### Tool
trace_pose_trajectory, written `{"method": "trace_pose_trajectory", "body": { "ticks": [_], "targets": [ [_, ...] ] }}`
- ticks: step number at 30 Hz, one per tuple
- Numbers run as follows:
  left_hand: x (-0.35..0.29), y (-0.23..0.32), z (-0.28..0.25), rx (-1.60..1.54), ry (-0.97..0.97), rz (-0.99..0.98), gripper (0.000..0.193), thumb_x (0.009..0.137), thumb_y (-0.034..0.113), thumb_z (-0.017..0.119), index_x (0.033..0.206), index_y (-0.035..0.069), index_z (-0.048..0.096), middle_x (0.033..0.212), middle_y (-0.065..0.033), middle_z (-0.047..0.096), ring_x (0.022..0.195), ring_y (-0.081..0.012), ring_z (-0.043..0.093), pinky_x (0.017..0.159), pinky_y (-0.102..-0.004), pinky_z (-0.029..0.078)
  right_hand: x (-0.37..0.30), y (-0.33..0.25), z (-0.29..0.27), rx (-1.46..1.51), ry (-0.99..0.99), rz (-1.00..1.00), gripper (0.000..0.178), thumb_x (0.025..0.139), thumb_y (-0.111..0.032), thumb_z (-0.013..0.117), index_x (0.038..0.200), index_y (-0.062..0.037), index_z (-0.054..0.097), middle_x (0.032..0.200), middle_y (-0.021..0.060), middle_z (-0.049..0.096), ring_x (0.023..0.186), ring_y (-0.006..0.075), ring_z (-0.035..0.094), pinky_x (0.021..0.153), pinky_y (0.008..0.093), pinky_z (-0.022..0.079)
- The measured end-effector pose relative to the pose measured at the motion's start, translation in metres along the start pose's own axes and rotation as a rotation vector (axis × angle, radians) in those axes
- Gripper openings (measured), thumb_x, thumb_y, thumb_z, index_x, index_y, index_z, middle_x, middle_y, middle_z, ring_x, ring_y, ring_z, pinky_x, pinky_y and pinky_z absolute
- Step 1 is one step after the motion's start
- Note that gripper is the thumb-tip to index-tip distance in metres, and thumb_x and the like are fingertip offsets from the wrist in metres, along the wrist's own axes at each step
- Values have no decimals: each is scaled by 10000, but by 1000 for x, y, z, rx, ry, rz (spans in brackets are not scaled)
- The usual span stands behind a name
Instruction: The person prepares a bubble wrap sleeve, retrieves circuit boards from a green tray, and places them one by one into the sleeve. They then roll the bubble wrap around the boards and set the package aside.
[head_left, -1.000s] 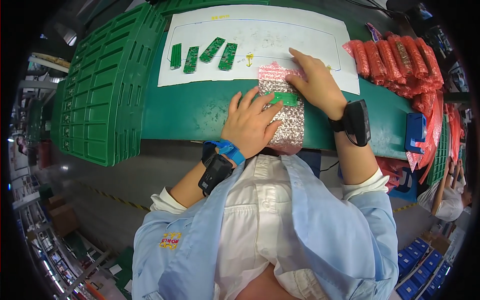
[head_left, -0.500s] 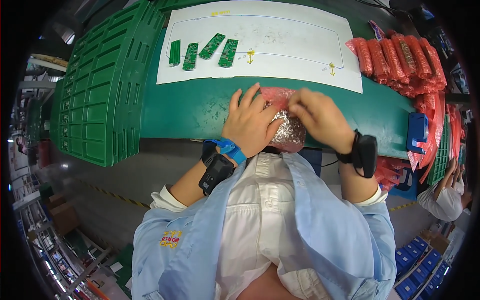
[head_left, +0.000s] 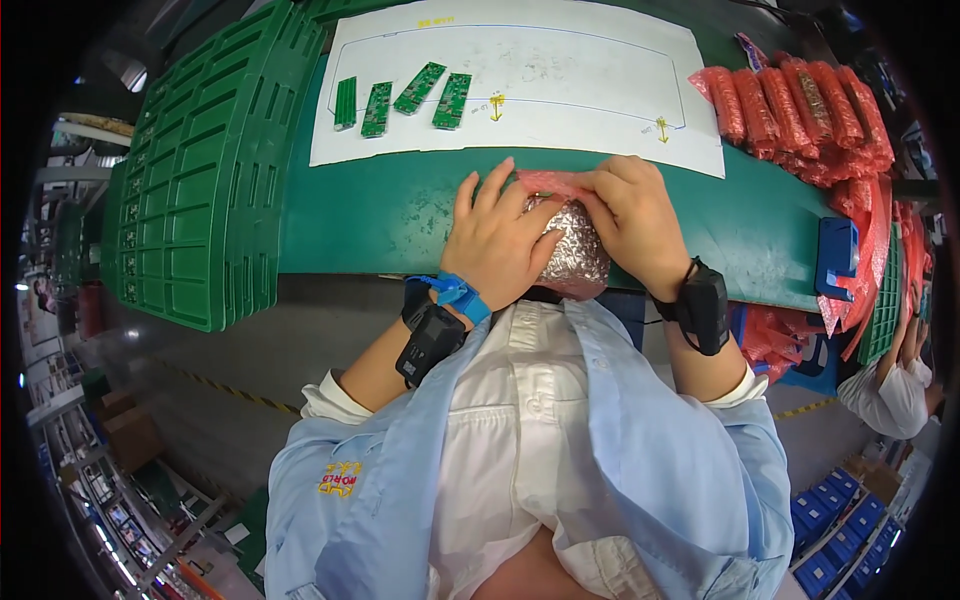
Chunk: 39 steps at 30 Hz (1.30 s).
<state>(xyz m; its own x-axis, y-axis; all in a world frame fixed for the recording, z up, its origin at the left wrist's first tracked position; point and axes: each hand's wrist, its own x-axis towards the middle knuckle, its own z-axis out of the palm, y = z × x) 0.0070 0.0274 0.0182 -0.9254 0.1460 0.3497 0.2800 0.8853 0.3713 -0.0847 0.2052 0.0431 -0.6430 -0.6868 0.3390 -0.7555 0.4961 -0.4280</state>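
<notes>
A silvery bundle in clear bubble wrap [head_left: 580, 250] lies at the green table's near edge, close against my body. A pink flap of bubble wrap [head_left: 545, 182] crosses its far end. My left hand [head_left: 497, 238] rests over the bundle's left side with its fingers spread; the thumb and index finger touch the bundle and the flap. From the right, my right hand [head_left: 642, 225] pinches the flap's edge between thumb and fingers. What is inside the bundle cannot be made out.
Several green circuit boards [head_left: 376, 110] lie on a white sheet [head_left: 560, 130] beyond my hands. Stacked green crates [head_left: 190, 190] stand left. Wrapped pink bundles [head_left: 800, 110] are piled far right, near a blue tape-dispenser-like holder [head_left: 836, 258]. Another person [head_left: 890, 395] is at the right.
My right hand has moved slightly away from my body and now pinches the pink flap at the bundle's far end. My left hand has barely moved.
</notes>
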Motion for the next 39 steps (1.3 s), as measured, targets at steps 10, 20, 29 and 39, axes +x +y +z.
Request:
{"method": "trace_pose_trajectory", "body": {
  "ticks": [10,20,29,39],
  "targets": [
    [-2,-2,-1,-202,288,-82,368,832,207,671,1172,78,608,1163,-125,576,1222,-386,464,1018,-516,355,-20,-15,4,33,56,-83,167,804,-43,682,967,-7,679,993,130,654,997,319,622,860,388,511],
    [-5,15,5,-183,-52,96,460,829,206,681,1235,24,564,1259,-122,546,1212,-290,490,1034,-408,396,-30,-2,1,212,100,-24,163,822,-47,672,979,-6,681,1013,131,660,1009,321,626,857,381,510],
    [-3,19,7,-36,-53,125,502,812,268,693,1213,-7,566,1234,-126,555,1197,-271,494,1018,-390,404,-29,0,-9,30,87,-19,174,818,-30,655,988,-8,680,975,127,646,898,313,609,796,384,488],
    [-4,31,2,85,-111,127,684,796,466,662,1236,-46,551,1264,-155,557,1210,-282,486,1014,-400,378,-20,6,-14,112,43,56,137,836,-51,642,959,-5,684,965,132,650,904,317,612,797,378,487]
  ]
}}
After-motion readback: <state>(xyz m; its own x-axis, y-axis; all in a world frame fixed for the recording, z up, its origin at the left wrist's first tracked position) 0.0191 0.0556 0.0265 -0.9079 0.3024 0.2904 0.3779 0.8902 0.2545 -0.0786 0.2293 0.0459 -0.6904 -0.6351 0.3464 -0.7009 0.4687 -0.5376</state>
